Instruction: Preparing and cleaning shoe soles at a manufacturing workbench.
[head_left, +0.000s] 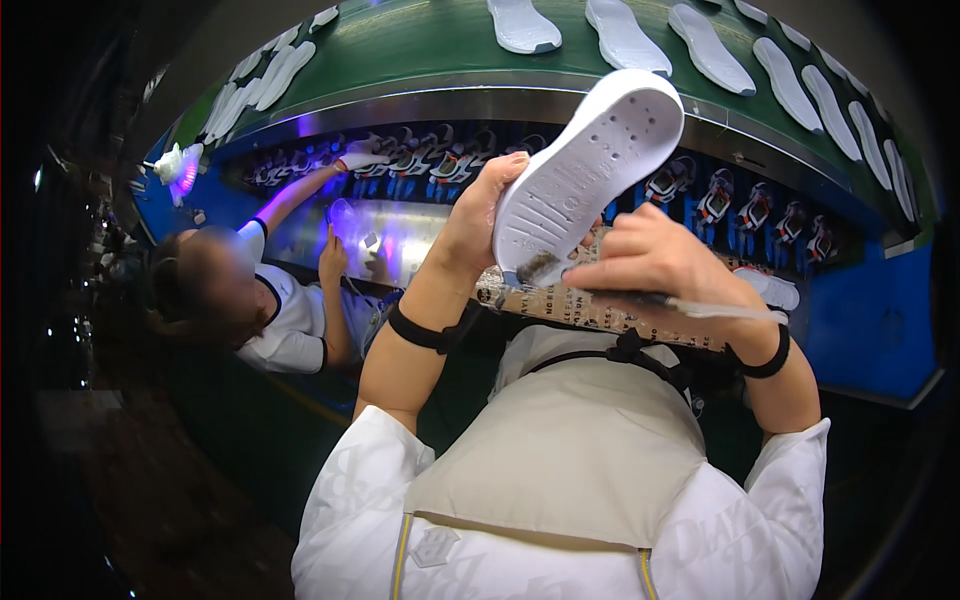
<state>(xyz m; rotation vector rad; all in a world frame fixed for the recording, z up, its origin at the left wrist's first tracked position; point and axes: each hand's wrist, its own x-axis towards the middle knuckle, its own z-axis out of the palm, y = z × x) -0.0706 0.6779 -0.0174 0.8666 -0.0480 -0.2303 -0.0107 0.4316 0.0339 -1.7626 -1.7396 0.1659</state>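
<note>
A white shoe sole [590, 165] is tilted up in front of me, its hollow, ribbed and dimpled side toward me. My left hand [490, 205] is closed on its left edge. My right hand [655, 255] grips a brush [655, 299] with a slim, pale handle pointing right. The brush's dark bristles seem to touch the sole's lower end, beside a small grey-blue patch. The right fingers partly hide the brush, and the sole hides most of the left fingertips.
A green conveyor belt [420, 65] carries several white soles [710, 50]. Below it, shoe uppers [715, 200] line a blue shelf. A printed, film-covered work surface [590, 308] lies under my hands. White soles [770, 288] sit right. A co-worker [290, 310] reaches in at left.
</note>
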